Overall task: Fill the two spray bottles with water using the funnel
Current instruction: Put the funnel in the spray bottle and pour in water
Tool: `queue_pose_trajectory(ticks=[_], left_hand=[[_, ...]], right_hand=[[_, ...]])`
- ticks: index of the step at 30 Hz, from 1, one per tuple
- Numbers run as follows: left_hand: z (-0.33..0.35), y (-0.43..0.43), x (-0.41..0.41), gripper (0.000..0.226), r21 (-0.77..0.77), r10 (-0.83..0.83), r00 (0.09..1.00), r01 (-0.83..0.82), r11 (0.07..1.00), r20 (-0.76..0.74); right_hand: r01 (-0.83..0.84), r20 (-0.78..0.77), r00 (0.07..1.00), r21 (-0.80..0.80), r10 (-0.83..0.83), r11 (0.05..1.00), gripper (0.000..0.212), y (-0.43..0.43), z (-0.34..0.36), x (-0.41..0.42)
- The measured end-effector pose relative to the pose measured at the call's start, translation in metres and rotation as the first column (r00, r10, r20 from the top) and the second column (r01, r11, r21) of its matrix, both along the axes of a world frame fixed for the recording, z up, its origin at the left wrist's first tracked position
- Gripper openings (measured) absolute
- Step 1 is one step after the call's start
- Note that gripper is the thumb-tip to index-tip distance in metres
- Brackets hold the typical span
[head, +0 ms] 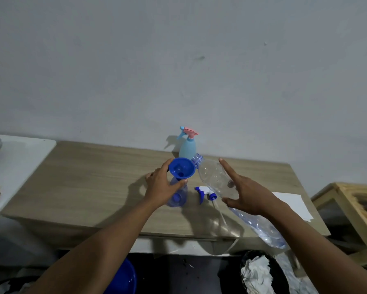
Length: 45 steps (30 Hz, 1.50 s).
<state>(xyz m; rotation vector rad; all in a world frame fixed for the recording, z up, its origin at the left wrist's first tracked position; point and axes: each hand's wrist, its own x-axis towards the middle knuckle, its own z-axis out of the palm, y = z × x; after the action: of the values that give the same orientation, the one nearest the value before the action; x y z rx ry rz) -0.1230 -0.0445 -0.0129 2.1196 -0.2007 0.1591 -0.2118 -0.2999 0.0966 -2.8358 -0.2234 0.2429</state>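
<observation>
- The blue funnel (182,169) is being held seated in the neck of the clear blue-tinted spray bottle (178,197). This bottle is standing upright near the middle of the wooden table (89,179).
- That bottle is being gripped just under the funnel by the left hand (161,187), with thumb and fingers curled round the neck.
- Over on the other side, the clear water bottle (214,175) is being held at a tilt by the right hand (250,196). The thumb is tucked beneath, and the index finger is stretched straight along the plastic.
- Its open mouth is being held right beside the funnel's rim, on the right. Whether water is running cannot be told.
- Its base end is being carried out past the table's front edge, towards the camera.
- A loose white-and-blue spray head (206,193) is being seen lying on the table between the two hands.
- At the back, the light-blue spray bottle (187,150) is being seen standing by the wall (178,71), just behind the funnel, with its pink trigger head on.
- A sheet of white paper (293,203) is being seen at the table's right end.
- Down below, a dark bin of crumpled paper (255,272) and a blue basin (123,280) are being glimpsed.
</observation>
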Motion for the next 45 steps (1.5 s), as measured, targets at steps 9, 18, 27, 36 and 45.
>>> queue_pose_trajectory(ticks=[9,18,27,36,45], left_hand=[[0.002,0.002,0.001,0.089,-0.059,-0.043,0.998,0.041,0.997,-0.035],[0.013,0.000,-0.002,0.081,-0.045,-0.023,0.999,0.024,0.999,0.038],[0.011,-0.001,-0.005,0.083,-0.047,-0.032,0.999,0.033,0.998,0.023],[0.014,-0.002,-0.009,0.083,-0.003,-0.010,1.000,0.010,1.000,0.026],[0.016,0.000,-0.010,0.084,0.004,-0.013,1.000,0.013,1.000,0.019]], right_hand=[[-0.028,-0.016,1.000,-0.112,0.026,0.993,0.115,-0.004,0.016,0.006],[-0.075,-0.069,0.996,-0.268,0.058,0.961,0.117,-0.007,0.031,0.013],[-0.087,-0.082,0.995,-0.361,0.061,0.928,0.117,-0.010,0.038,0.010],[-0.096,-0.066,0.995,-0.391,0.076,0.915,0.118,-0.008,0.038,0.011],[-0.099,-0.049,0.995,-0.422,0.087,0.901,0.119,-0.009,0.036,0.013]])
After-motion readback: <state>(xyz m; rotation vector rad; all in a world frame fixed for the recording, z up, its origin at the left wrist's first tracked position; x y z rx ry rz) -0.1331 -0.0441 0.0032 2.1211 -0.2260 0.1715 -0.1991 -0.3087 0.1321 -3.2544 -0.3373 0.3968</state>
